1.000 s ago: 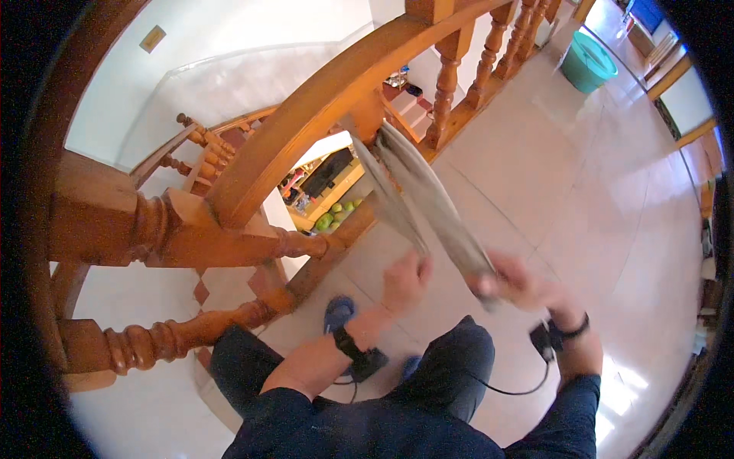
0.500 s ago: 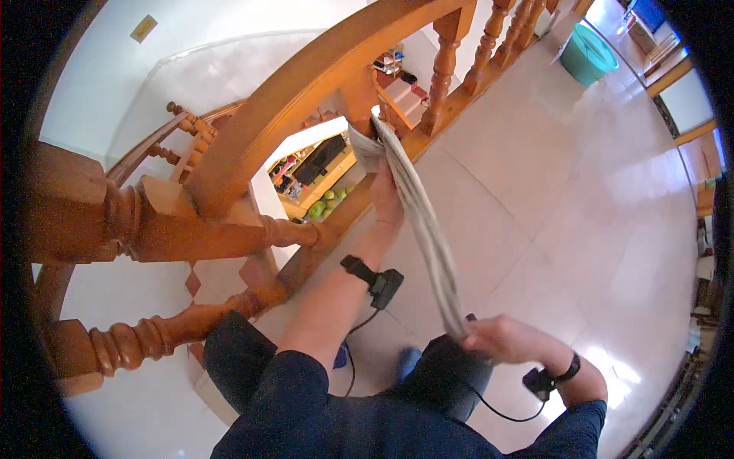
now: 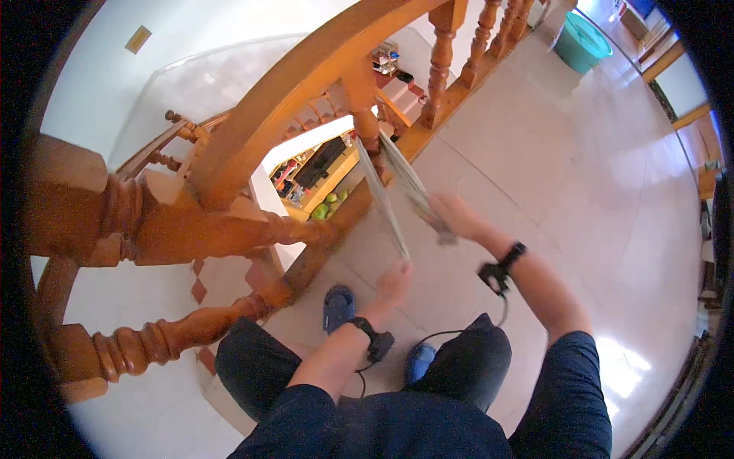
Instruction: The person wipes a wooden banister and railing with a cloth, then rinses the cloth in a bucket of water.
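A light grey cloth (image 3: 407, 182) loops around the back of a turned wooden baluster (image 3: 368, 131), with both of its ends drawn toward me. My left hand (image 3: 394, 281) is closed on the nearer end, and that strip is pulled taut. Farther up and to the right, my right hand (image 3: 457, 217) grips the other end, whose loose tip hangs below the fingers. Both hands are slightly blurred. Where the cloth passes behind the baluster it is hidden.
A curved wooden handrail (image 3: 290, 92) runs above the balusters. A thick newel post (image 3: 69, 199) stands at the left. Through the railing a lower floor shows a yellow cabinet (image 3: 334, 177) and green round fruits. A turquoise tub (image 3: 582, 44) sits on the tiled floor (image 3: 535, 153) at the far right.
My left hand has come back toward me from the baluster, pulling its end of the cloth. My right hand has moved forward and left toward the baluster.
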Action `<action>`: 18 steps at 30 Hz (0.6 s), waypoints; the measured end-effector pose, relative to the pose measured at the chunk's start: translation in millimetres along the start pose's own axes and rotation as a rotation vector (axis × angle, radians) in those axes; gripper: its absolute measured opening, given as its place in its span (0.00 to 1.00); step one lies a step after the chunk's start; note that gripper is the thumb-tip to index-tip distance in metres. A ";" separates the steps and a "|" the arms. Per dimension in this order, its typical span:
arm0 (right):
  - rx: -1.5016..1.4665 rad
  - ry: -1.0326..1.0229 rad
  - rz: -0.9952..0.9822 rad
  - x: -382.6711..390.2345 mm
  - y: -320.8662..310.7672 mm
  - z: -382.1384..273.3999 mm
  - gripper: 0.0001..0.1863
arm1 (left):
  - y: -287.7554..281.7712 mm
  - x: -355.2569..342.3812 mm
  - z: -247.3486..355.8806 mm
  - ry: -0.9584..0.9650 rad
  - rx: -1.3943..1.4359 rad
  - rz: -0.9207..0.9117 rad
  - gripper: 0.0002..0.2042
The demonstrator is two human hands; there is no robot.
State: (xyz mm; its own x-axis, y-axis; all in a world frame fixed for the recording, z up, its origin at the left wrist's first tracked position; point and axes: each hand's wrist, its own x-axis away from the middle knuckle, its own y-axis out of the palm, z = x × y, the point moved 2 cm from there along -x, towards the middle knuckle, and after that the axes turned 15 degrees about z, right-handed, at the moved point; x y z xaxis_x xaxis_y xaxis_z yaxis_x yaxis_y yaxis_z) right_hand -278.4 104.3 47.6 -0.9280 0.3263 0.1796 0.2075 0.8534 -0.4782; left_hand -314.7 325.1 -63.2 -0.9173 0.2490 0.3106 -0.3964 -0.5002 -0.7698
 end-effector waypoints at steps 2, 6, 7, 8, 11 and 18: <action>0.057 0.208 -0.268 51.5 -19.4 70.9 0.23 | -24.8 -39.6 -20.5 -0.048 0.247 0.228 0.16; -0.200 0.825 -0.215 161.0 -80.7 110.8 0.26 | -101.4 -88.3 73.8 0.096 0.405 0.396 0.17; -0.198 0.821 -0.227 150.5 -75.8 114.1 0.26 | -103.5 -89.0 77.7 0.205 0.410 0.444 0.17; -0.011 0.612 -0.244 134.6 -81.1 118.5 0.26 | -82.2 -83.7 76.6 0.176 0.309 0.390 0.16; 0.063 0.242 -0.038 57.6 -73.4 89.1 0.25 | -17.1 -47.9 44.1 0.214 0.062 0.040 0.15; -0.042 -0.053 0.405 -93.6 5.3 9.6 0.15 | 84.5 37.2 -34.5 0.620 -0.181 -0.555 0.15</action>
State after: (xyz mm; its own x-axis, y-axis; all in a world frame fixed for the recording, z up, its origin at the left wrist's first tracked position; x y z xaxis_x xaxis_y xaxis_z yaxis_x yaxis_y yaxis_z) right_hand -193.4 74.3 20.1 -0.7834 0.6185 -0.0612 0.5707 0.6768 -0.4650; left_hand -381.0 320.7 -135.9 -0.3846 0.8548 0.3485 -0.7226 -0.0439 -0.6899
